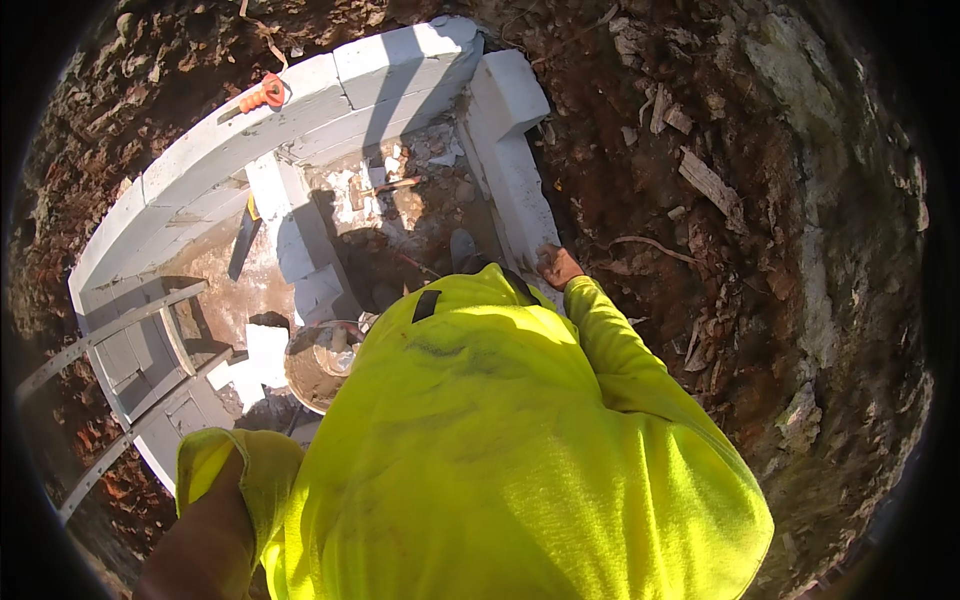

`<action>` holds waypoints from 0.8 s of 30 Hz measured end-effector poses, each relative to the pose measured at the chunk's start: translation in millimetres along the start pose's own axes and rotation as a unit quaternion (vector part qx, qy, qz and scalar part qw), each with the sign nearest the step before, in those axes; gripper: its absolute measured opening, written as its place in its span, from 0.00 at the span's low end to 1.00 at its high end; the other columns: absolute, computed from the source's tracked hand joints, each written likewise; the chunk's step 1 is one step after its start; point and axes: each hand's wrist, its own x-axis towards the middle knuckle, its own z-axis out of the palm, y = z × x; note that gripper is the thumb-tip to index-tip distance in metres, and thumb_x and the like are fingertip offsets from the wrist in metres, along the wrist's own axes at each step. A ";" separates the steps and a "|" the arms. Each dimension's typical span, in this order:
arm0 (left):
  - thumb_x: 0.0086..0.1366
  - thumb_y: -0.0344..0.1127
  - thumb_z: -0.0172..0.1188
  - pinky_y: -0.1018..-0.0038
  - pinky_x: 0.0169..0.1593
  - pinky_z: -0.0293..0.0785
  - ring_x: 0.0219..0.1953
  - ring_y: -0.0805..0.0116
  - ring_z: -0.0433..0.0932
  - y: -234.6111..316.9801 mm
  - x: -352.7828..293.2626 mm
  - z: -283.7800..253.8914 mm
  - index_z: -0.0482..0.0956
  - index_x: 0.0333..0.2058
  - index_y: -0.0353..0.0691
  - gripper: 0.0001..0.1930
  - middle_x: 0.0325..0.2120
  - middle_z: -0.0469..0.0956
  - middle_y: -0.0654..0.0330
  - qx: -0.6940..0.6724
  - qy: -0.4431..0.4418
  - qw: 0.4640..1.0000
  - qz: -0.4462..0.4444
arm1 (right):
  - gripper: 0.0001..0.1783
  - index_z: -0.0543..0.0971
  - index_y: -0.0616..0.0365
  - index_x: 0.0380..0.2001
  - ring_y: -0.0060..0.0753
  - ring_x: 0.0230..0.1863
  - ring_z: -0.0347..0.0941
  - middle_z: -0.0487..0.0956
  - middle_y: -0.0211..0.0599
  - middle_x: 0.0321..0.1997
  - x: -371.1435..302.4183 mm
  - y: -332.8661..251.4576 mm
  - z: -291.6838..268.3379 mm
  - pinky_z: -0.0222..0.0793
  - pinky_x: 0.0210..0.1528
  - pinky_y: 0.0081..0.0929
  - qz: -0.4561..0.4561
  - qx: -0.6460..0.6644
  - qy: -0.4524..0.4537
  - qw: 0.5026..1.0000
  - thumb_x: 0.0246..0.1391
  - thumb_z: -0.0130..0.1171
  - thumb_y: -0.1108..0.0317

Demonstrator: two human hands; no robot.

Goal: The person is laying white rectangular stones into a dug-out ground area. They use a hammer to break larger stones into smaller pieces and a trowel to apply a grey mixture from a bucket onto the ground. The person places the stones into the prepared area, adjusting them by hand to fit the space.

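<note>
My right hand (558, 266) is at the inner right stretch of a low white block wall (513, 185), its fingers curled against the top edge. Nothing else shows in its grasp. My right arm, in a bright yellow sleeve (625, 340), reaches forward to it. The left arm (200, 535) drops out at the lower left, so my left hand is outside the picture. Just left of my body stands a round bucket (306, 385) with greyish material inside. Broken white block pieces (265, 355) lie beside it.
A chisel with an orange grip (264, 93) lies atop the far wall. Against a white partition (280, 220) leans a dark-bladed handsaw (243, 240). A ladder (125, 325) stands at left. Rubble and a wooden-handled tool (395, 186) lie inside; rough earth banks (700, 250) surround everything.
</note>
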 end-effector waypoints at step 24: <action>0.63 0.26 0.52 0.79 0.35 0.75 0.26 0.82 0.68 -73.7 -328.5 16.5 0.75 0.47 0.34 0.13 0.24 0.68 0.70 0.145 0.603 0.448 -0.644 | 0.57 0.55 0.56 0.66 0.65 0.65 0.53 0.57 0.62 0.65 303.6 -109.7 -97.4 0.50 0.66 0.58 0.129 -0.219 0.264 0.931 0.36 0.74 0.50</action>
